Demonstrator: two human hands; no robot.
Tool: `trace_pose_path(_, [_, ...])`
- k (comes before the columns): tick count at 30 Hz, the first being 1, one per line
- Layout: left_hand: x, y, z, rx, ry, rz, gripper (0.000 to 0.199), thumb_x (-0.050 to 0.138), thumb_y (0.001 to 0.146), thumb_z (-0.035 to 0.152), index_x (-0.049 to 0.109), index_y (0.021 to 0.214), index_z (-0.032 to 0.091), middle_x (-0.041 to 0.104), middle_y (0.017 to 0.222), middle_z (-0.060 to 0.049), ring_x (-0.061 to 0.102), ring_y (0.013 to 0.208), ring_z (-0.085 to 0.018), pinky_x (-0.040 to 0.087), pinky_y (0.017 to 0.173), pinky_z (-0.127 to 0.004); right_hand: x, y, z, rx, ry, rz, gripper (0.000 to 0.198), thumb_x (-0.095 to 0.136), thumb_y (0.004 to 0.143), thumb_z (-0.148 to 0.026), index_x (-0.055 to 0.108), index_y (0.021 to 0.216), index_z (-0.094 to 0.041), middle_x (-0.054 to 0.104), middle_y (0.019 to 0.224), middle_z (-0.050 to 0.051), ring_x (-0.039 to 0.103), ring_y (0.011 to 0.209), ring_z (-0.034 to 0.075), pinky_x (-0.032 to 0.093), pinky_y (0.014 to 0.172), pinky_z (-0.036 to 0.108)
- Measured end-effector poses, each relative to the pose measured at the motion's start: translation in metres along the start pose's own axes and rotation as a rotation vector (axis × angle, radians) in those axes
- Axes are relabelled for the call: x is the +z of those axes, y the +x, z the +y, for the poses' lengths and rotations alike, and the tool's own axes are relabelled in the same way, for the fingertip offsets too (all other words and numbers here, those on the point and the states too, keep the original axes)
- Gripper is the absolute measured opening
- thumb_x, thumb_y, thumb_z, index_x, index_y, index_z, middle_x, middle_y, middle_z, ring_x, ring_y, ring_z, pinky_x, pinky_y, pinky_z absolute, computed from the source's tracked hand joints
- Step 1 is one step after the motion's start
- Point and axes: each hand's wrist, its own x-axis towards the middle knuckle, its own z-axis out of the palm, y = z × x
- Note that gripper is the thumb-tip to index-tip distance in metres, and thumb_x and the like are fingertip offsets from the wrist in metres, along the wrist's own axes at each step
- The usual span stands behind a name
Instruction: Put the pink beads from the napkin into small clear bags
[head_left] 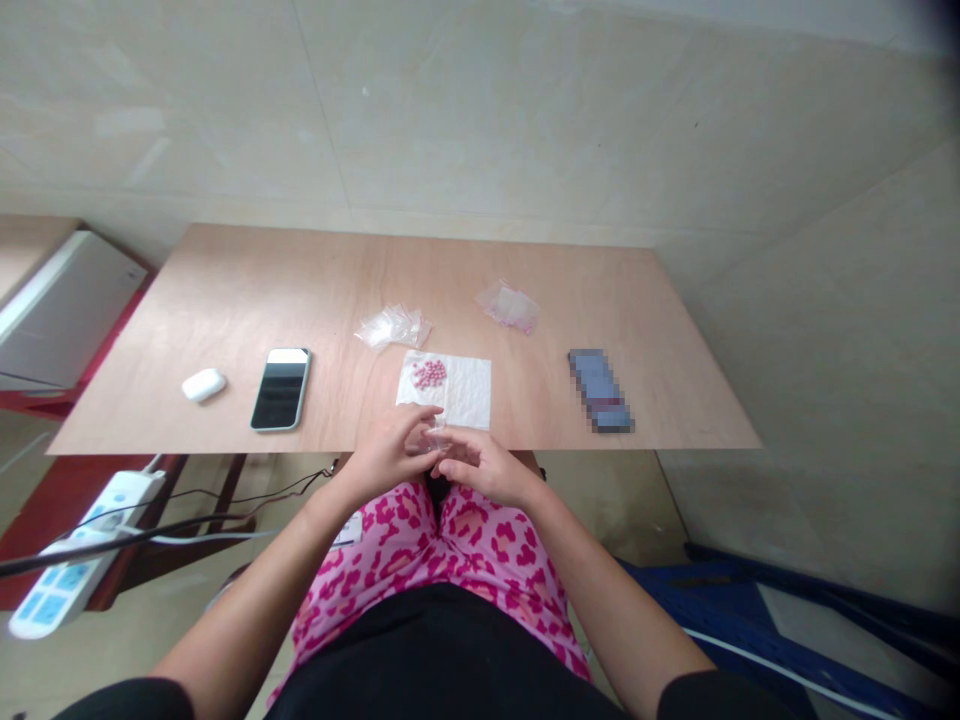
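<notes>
At the table's front edge my left hand and my right hand meet, fingertips close together. Between them shows a small clear plastic bag, partly covered by the fingers; both hands pinch it. Just beyond lies a white paper sheet, with a cluster of small pink beads on its left part. Behind the sheet, to the left, is a pile of clear plastic bags. Farther right rests a second group of small bags with pinkish edges.
On the wooden table, a phone and a white earbud case lie left, and a blurred-out phone right. A power strip with cables is below left. A tiled wall stands behind.
</notes>
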Motion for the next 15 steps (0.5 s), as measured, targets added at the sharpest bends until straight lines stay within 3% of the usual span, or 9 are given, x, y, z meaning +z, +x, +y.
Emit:
trace_pose_path(4, [-0.0016, 0.0036, 0.0014, 0.101, 0.105, 0.011, 0.035, 0.073, 0.091, 0.038, 0.068, 0.123, 0.023, 0.07, 0.117, -0.011, 0.066, 0.111, -0.03, 0.051, 0.1, -0.046, 0.0005, -0.0002, 0.0021, -0.017, -0.049, 0.001, 0.057, 0.075, 0.095, -0.044, 0.061, 0.148, -0.03, 0.066, 0.139, 0.011, 0.072, 0.106, 0.025, 0.061, 0.091, 0.04])
trace_pose_path(9, [-0.0035, 0.0045, -0.0037, 0.175, 0.164, 0.026, 0.017, 0.069, 0.092, 0.028, 0.07, 0.108, 0.023, 0.07, 0.113, -0.01, 0.066, 0.106, -0.027, 0.052, 0.096, -0.044, 0.0018, -0.0025, 0.0061, 0.067, -0.047, -0.08, 0.076, 0.081, 0.09, -0.044, 0.049, 0.158, -0.036, 0.045, 0.163, 0.011, 0.075, 0.101, 0.023, 0.063, 0.084, 0.036])
trace_pose_path(12, [-0.005, 0.0041, -0.0058, 0.226, 0.2, 0.004, 0.014, 0.068, 0.093, 0.024, 0.07, 0.106, 0.022, 0.07, 0.109, -0.008, 0.066, 0.102, -0.026, 0.052, 0.092, -0.043, 0.003, -0.0035, 0.0058, 0.093, -0.062, -0.098, 0.082, 0.082, 0.089, -0.042, 0.044, 0.161, -0.037, 0.053, 0.156, 0.011, 0.074, 0.104, 0.025, 0.063, 0.088, 0.039])
trace_pose_path(15, [-0.006, 0.0035, -0.0061, 0.245, 0.223, 0.009, 0.015, 0.071, 0.092, 0.021, 0.067, 0.106, 0.022, 0.07, 0.106, -0.007, 0.066, 0.099, -0.025, 0.051, 0.089, -0.041, 0.0042, -0.003, 0.0038, 0.05, -0.093, -0.05, 0.072, 0.08, 0.091, -0.04, 0.052, 0.156, -0.034, 0.062, 0.146, 0.01, 0.071, 0.115, 0.029, 0.061, 0.095, 0.043])
